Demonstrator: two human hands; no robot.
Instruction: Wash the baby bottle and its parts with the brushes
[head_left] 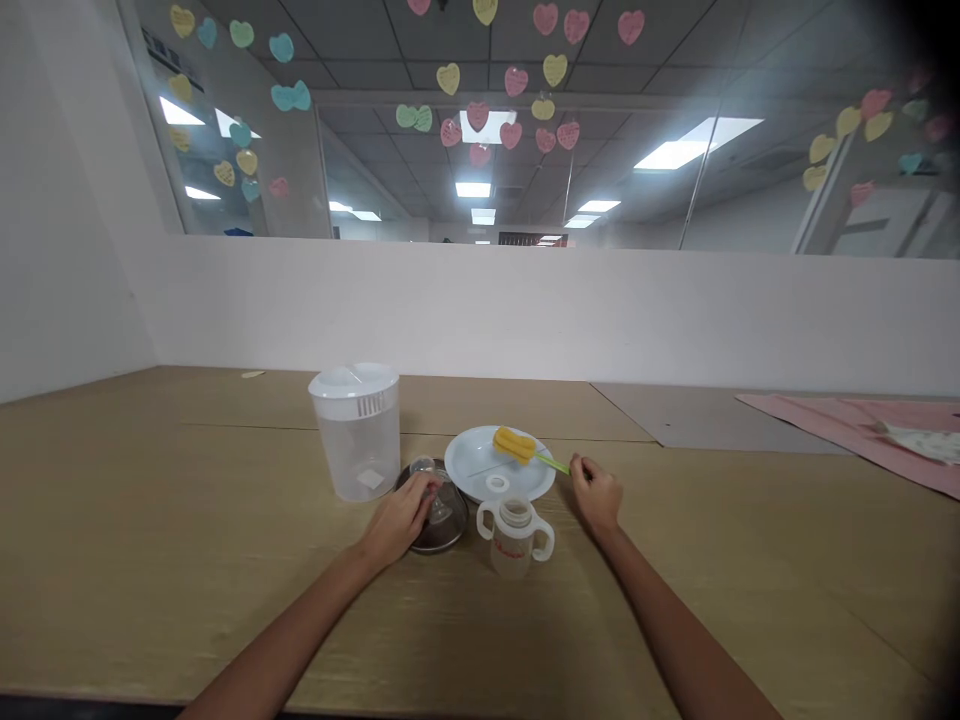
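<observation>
My right hand [596, 492] is closed around the green handle of a bottle brush [515, 445]. The brush's yellow sponge head is over the white plate [471, 460]. On the plate's near side sits a white ring [496, 484]. In front of the plate stands a clear baby bottle [513, 548] upright, with two white side handles and an open top. My left hand [401, 518] is over a dark metal bowl [448, 527], its fingers closed on a small clear plastic piece [422, 465] whose exact kind is hard to make out.
A translucent bucket [356, 445] with a white lid stands to the left behind my left hand. A grey sheet [649, 420] and a pink cloth [847, 425] lie at the back right of the brown table [697, 560]. A white wall [525, 315] runs behind.
</observation>
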